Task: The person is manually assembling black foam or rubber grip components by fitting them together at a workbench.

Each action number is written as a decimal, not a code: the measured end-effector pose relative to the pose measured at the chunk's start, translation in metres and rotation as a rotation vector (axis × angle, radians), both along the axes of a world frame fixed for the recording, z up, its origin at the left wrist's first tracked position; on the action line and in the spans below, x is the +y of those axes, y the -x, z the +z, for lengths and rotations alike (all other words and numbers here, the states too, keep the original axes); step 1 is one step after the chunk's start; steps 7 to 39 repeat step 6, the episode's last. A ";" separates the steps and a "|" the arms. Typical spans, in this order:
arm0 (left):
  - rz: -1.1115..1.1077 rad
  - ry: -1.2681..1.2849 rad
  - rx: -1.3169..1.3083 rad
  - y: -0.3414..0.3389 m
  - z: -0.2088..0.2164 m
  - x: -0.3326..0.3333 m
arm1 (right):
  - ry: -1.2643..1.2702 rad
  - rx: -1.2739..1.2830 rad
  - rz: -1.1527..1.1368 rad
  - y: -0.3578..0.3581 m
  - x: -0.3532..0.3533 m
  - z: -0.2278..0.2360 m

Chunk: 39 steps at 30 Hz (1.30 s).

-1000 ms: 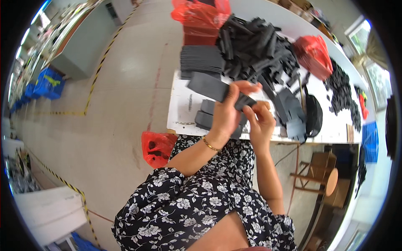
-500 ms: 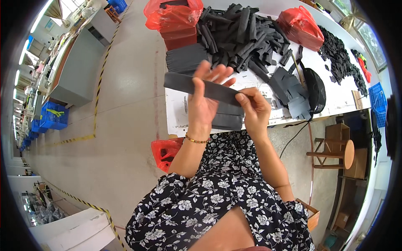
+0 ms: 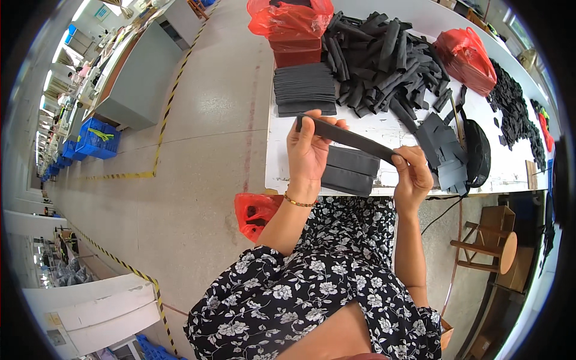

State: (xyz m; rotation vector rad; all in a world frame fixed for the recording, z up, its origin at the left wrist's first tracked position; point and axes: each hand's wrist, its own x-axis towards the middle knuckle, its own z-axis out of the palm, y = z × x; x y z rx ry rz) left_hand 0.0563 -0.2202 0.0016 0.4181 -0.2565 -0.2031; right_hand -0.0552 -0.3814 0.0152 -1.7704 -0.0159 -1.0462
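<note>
Between my hands stretches a dark grey fabric strip [image 3: 354, 141], slanting down to the right above the table. My left hand [image 3: 311, 144] pinches its left end, thumb in front and fingers behind. At the other end, my right hand [image 3: 413, 174] grips it between thumb and fingers. Below the strip lie a few flat dark pieces [image 3: 350, 171] near the table's front edge. Beyond my left hand sits a neat stack of dark strips [image 3: 305, 87]. A big loose heap of curled dark strips [image 3: 384, 60] covers the table behind.
Red plastic bags stand at the back left [image 3: 291, 27] and back right [image 3: 467, 59] of the white table [image 3: 285, 162]. Flat grey pieces [image 3: 443, 150] lie beside a black pouch [image 3: 478, 153] on the right. A wooden stool [image 3: 507, 252] and another red bag [image 3: 252, 213] are below.
My left hand, its fingers spread half a second ago, has closed on the strip's left end. The strip is now held at both ends, and the view has shifted.
</note>
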 end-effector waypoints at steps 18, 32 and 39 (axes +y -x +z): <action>0.071 -0.251 0.158 -0.016 -0.009 0.003 | -0.229 0.306 -0.017 0.008 0.001 -0.001; 0.071 -0.251 0.158 -0.016 -0.009 0.003 | -0.229 0.306 -0.017 0.008 0.001 -0.001; 0.071 -0.251 0.158 -0.016 -0.009 0.003 | -0.229 0.306 -0.017 0.008 0.001 -0.001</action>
